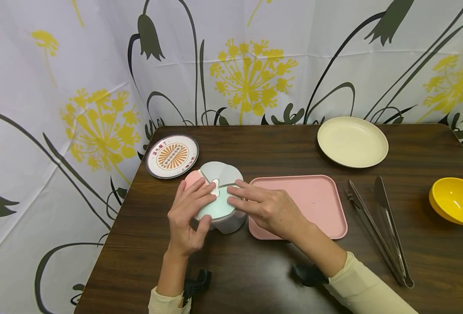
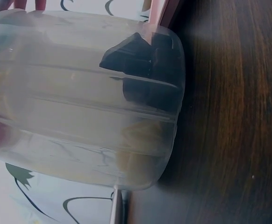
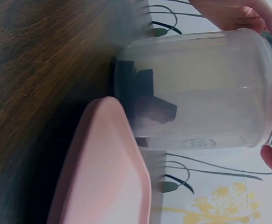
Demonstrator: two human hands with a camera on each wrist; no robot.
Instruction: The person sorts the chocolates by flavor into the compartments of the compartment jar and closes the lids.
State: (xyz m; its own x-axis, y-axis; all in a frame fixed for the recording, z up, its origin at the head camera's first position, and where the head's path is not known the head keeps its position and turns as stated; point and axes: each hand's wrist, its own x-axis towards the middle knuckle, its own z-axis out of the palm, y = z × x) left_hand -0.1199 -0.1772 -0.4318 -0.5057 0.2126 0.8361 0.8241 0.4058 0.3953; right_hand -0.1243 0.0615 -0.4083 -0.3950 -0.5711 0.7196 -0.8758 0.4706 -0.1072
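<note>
A clear storage container (image 1: 230, 223) stands upright, its petal-shaped lid (image 1: 217, 210) in pink, grey and mint green with a white knob (image 1: 215, 186). My left hand (image 1: 189, 213) rests on the lid's left side, fingers spread near the knob. From the right, my right hand (image 1: 272, 209) touches the mint and grey sections with its fingertips. Through the container wall in the left wrist view, dark angular pieces (image 2: 136, 60) and pale yellowish pieces (image 2: 140, 144) lie at the bottom, in separate parts. The right wrist view shows the dark pieces (image 3: 150, 100) too.
A pink tray (image 1: 313, 200) lies just right of the container. A patterned plate (image 1: 172, 156) is behind it on the left. Farther right are a cream plate (image 1: 353, 141), metal tongs (image 1: 390, 235) and a yellow bowl (image 1: 457, 200). A floral curtain (image 1: 251, 78) hangs behind the table.
</note>
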